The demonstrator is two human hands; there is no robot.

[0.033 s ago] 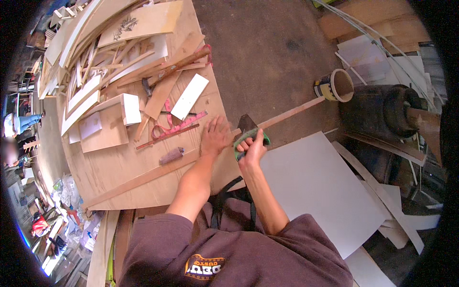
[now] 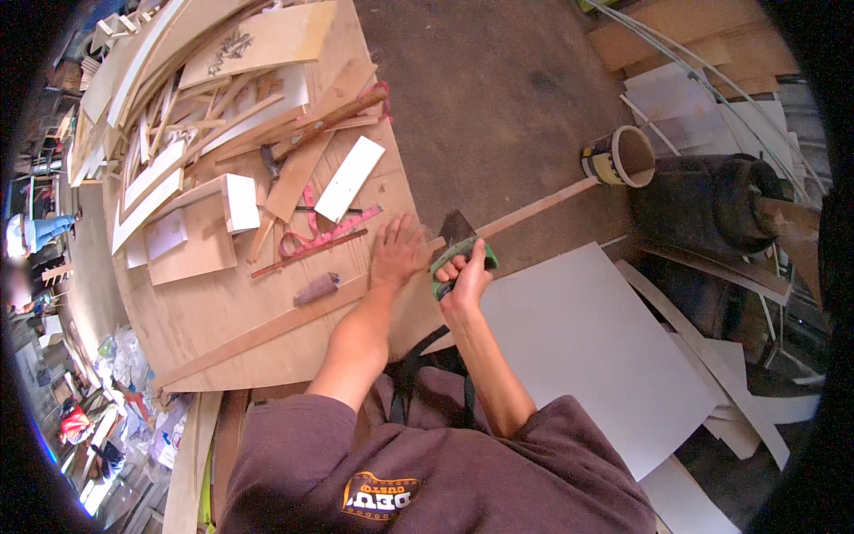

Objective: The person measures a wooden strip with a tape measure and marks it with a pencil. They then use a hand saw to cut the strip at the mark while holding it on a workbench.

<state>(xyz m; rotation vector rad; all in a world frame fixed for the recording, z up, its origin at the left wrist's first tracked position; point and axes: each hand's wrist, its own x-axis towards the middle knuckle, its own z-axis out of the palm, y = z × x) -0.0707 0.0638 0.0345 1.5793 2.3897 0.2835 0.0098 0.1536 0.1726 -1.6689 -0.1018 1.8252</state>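
A long, thin wooden strip (image 2: 258, 338) runs slantwise across the plywood tabletop (image 2: 205, 311) and out past its right edge. My left hand (image 2: 399, 254) lies flat on the strip near that edge, its fingers stretched out. Just to the right, my right hand (image 2: 467, 274) is closed round the green and black handle of a handsaw (image 2: 458, 228). The dark blade stands across the strip just beyond the table edge; how deep it sits in the wood I cannot tell. Left of my left hand lie a pink tape measure (image 2: 334, 238) and a purplish-brown rolled piece (image 2: 318, 288).
A hammer (image 2: 307, 133), a white block (image 2: 350, 179) and a heap of wood offcuts (image 2: 213, 107) cover the table's far left. The strip's far end reaches a bucket (image 2: 632, 157). A large white panel (image 2: 587, 347) lies to my right, beside a black cylinder (image 2: 703, 200).
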